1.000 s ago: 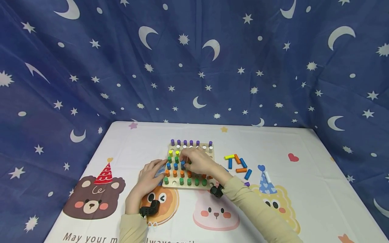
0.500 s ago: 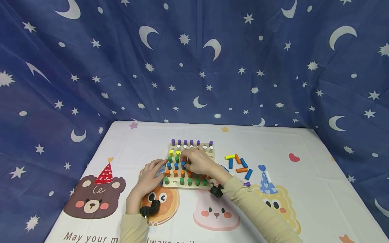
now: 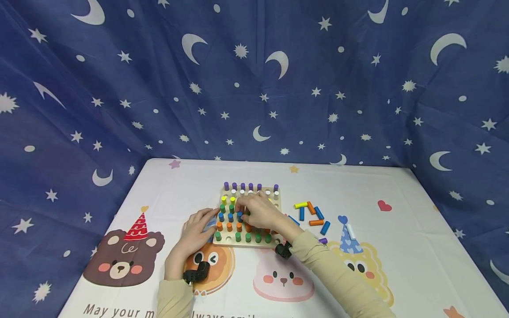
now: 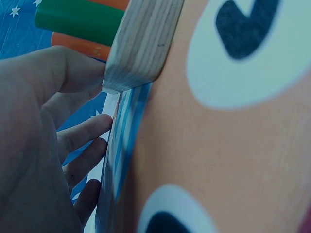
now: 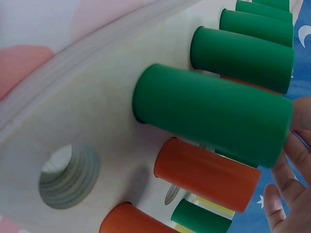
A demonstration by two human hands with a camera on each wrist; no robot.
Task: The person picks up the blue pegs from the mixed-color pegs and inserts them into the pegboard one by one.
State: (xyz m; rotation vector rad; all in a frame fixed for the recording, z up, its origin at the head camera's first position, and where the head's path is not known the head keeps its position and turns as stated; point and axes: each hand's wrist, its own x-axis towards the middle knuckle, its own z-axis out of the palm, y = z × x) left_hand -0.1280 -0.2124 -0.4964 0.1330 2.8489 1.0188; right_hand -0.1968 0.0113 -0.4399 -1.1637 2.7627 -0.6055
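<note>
A pale wooden pegboard (image 3: 222, 244) holds rows of upright purple, white, yellow, green, blue and orange pegs. My left hand (image 3: 195, 232) lies at its left side; in the left wrist view the thumb of that hand (image 4: 34, 131) touches the board's edge (image 4: 146, 43) and the other fingers are spread below. Over the middle of the board, my right hand (image 3: 260, 212) has thumb and index finger around a blue peg (image 3: 240, 217). In the right wrist view, green pegs (image 5: 214, 114) partly block the sight of that hand (image 5: 296, 189), and its fingertips are hidden.
Loose pegs lie right of the board: a yellow one (image 3: 300, 205), several orange and blue ones (image 3: 324, 228), a purple one (image 3: 323, 241) and a white one (image 3: 350, 232). A patterned white cloth (image 3: 171, 185) covers the table, with a blue star curtain (image 3: 222, 132) behind.
</note>
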